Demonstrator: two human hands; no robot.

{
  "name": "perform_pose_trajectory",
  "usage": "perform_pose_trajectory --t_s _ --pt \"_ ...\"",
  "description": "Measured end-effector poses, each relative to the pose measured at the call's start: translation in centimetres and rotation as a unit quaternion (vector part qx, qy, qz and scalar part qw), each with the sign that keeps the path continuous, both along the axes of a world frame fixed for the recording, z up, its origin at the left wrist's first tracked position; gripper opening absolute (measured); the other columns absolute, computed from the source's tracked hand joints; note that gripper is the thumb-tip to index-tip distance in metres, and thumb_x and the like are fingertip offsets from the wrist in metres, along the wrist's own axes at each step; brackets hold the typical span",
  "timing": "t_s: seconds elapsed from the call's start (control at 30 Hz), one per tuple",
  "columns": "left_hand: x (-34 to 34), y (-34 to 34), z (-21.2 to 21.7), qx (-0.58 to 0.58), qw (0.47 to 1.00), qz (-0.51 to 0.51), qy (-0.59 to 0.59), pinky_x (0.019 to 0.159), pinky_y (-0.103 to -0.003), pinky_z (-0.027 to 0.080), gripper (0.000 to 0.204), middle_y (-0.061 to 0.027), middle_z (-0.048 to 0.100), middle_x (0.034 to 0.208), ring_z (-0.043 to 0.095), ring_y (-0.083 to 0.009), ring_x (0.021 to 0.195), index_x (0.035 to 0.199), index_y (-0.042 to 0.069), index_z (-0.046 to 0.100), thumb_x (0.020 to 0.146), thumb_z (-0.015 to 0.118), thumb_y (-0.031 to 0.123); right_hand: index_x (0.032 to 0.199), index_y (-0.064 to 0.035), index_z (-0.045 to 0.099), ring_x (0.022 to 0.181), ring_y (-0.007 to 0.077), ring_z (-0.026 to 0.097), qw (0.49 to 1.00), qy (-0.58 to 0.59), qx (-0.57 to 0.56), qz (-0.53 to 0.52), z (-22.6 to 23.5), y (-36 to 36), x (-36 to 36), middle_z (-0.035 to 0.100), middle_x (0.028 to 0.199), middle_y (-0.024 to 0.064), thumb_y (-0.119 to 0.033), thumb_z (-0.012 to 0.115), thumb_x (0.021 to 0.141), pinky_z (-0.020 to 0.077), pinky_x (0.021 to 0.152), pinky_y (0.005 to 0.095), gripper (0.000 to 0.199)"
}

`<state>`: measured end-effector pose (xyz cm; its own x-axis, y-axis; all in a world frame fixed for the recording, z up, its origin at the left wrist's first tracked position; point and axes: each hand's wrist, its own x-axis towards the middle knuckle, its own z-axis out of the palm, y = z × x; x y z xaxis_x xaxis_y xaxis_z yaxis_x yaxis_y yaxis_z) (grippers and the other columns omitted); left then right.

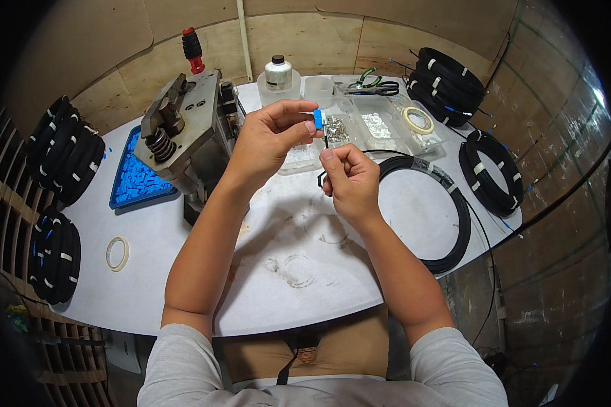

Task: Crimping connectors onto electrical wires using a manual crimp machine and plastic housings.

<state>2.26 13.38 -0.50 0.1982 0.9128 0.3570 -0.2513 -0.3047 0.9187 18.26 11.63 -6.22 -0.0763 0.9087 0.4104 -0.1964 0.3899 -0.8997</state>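
Observation:
Above the middle of the white table, my left hand (270,136) pinches a small blue connector (318,120) between thumb and fingers. Just below and to the right, my right hand (351,180) is closed on a thin black cable (326,142), whose upper end reaches up to the connector. Whether the cable end sits inside the connector or only touches it, I cannot tell. A large black cable coil (458,227) lies to the right of my right hand. Behind both hands stands a clear divided box (394,142) with small metal and white parts.
A metal press (200,122) with a red-black handle stands left of my hands, beside a blue tray (137,200) of blue connectors. A tape roll (117,254) lies front left. More coils (490,173) rest on both sides. A bottle (278,73) and pliers (377,88) are at the back.

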Motion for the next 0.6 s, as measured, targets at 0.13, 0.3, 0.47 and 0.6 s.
perform_pose_trajectory --t_s 0.13,0.3,0.47,0.6 --pt "0.00 -0.07 0.04 0.009 1.000 0.002 -0.004 0.082 -0.027 0.053 0.029 -0.0108 0.068 0.098 0.066 -0.0148 0.088 0.115 -0.003 0.062 0.087 0.065 0.004 0.082 -0.0049 0.060 0.046 0.0006 0.046 1.000 0.003 0.004 0.002 0.01 -0.05 -0.01 0.053 0.055 -0.0055 -0.023 0.064 0.093 0.0371 0.044 0.0182 0.022" --pt "0.05 -0.02 0.04 0.010 1.000 0.007 0.002 0.082 -0.027 0.053 0.029 -0.0108 0.068 0.098 0.066 -0.0144 0.088 0.115 -0.004 0.061 0.087 0.065 0.004 0.083 -0.0047 0.060 0.046 0.0006 0.046 1.000 0.002 0.002 0.002 0.05 -0.10 0.00 0.053 0.056 -0.0054 -0.023 0.063 0.093 0.0369 0.045 0.0179 0.021" --pt "0.03 -0.12 0.07 0.010 1.000 0.007 -0.002 0.082 -0.027 0.053 0.029 -0.0106 0.068 0.098 0.065 -0.0141 0.088 0.115 -0.003 0.061 0.087 0.065 0.005 0.083 -0.0047 0.060 0.047 0.0007 0.046 1.000 0.002 0.002 0.003 -0.06 -0.02 -0.08 0.053 0.056 -0.0053 -0.023 0.063 0.094 0.0367 0.045 0.0178 0.021" --pt "0.09 -0.10 0.14 0.012 1.000 0.009 0.001 0.082 -0.027 0.053 0.029 -0.0104 0.068 0.097 0.065 -0.0138 0.088 0.115 -0.003 0.061 0.087 0.065 0.005 0.085 -0.0045 0.061 0.047 0.0007 0.047 1.000 0.002 0.007 0.001 -0.10 0.02 -0.05 0.053 0.056 -0.0053 -0.023 0.063 0.094 0.0371 0.046 0.0179 0.021"
